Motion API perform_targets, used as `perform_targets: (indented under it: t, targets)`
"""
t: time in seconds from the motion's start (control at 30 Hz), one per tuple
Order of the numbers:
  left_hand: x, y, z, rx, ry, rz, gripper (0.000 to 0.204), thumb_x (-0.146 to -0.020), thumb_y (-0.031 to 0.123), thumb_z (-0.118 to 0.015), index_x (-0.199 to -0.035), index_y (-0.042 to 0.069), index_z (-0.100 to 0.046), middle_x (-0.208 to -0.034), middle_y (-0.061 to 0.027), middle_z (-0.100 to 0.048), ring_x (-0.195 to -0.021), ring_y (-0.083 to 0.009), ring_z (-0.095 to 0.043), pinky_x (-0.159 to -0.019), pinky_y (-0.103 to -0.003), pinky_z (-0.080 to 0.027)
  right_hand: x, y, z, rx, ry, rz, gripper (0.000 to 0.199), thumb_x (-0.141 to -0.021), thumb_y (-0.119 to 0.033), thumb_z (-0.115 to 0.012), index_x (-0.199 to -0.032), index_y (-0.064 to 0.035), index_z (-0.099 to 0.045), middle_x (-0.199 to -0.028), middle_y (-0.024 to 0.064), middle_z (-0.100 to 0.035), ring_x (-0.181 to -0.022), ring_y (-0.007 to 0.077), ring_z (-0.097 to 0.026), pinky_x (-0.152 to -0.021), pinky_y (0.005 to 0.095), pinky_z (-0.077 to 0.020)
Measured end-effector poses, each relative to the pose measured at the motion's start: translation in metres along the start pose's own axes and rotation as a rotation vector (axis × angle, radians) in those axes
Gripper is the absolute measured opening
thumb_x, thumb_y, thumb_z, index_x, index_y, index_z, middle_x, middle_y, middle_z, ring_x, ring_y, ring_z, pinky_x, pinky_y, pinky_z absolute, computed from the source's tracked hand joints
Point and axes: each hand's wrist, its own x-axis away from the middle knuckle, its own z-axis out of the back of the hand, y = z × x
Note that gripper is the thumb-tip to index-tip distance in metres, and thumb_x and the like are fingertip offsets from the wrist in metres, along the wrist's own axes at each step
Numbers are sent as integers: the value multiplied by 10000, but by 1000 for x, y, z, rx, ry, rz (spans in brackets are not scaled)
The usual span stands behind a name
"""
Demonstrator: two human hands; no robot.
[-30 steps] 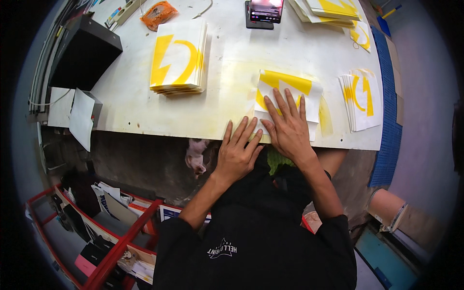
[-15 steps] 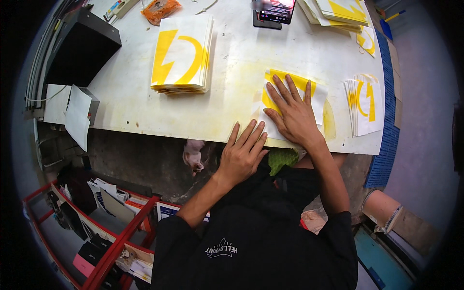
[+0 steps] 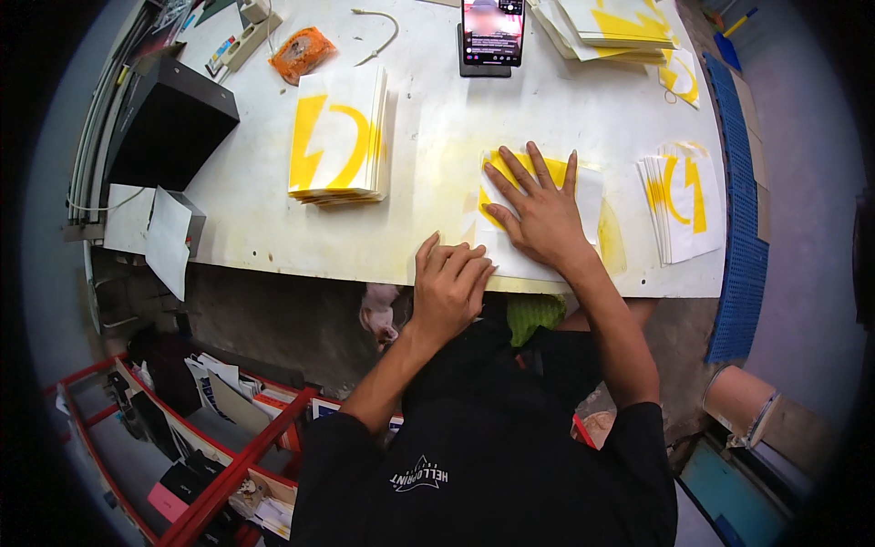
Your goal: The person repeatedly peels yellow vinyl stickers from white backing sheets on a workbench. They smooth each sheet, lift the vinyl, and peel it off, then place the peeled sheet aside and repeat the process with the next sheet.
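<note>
A white paper piece with yellow print (image 3: 588, 193), resembling a flattened paper bag, lies at the front edge of the table. My right hand (image 3: 544, 217) presses flat on it with the fingers spread, covering much of its middle. At the lower left corner of that paper is my left hand (image 3: 448, 287), palm down on the table edge. Its fingers are bent but apart, and I see nothing held in them. Left of both hands stands a neat stack of matching yellow-and-white pieces (image 3: 333, 137). A smaller fanned pile (image 3: 679, 205) lies to the right.
More printed pieces (image 3: 615, 23) are stacked at the far right. A phone on a stand (image 3: 492, 41), an orange packet (image 3: 303, 53) and a black box (image 3: 173, 123) are on the table (image 3: 428, 118). Below its edge are a cat (image 3: 381, 312) and a red-framed rack (image 3: 239, 447).
My left hand's fingers have curled from stretched to bent. My right hand stays flat on the paper, which now sits slightly further left in view. The whole view has shifted somewhat.
</note>
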Motion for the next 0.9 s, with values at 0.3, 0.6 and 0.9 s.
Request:
perform_targets:
  t: [0.3, 0.6, 0.9]
  targets:
    - [-51, -24, 34, -62, -278, -148, 770, -748, 368, -892, -1372, 68, -554, -1457, -155, -521, -1361, -377, -448, -1187, -560, -297, -4, 4, -1, -46, 34, -24, 750, -1030, -565, -495, -1630, -138, -354, -1635, 27, -448, -1576, 330, -266, -1203, 774, -10]
    - [-113, -35, 31, -354, -697, -183, 1588, -481, 879, -795, -1622, -62, -217, -1722, -225, -175, -1588, -468, -131, -1247, -681, -110, -3, 3, 5, -73, -12, -43, 820, -1022, -578, -501, -1638, -73, -305, -1608, 62, -479, -1593, 315, -227, -1211, 759, 26]
    - [-107, -21, 38, -494, -743, -77, 1616, -486, 919, -757, -1612, -99, -201, -1713, -254, -165, -1572, -501, -148, -1242, -700, -74, 75, 74, 20, 199, 141, -481, 683, -1065, -455, -519, -1548, 20, -434, -1523, 216, -520, -1531, 372, -339, -1235, 710, -34]
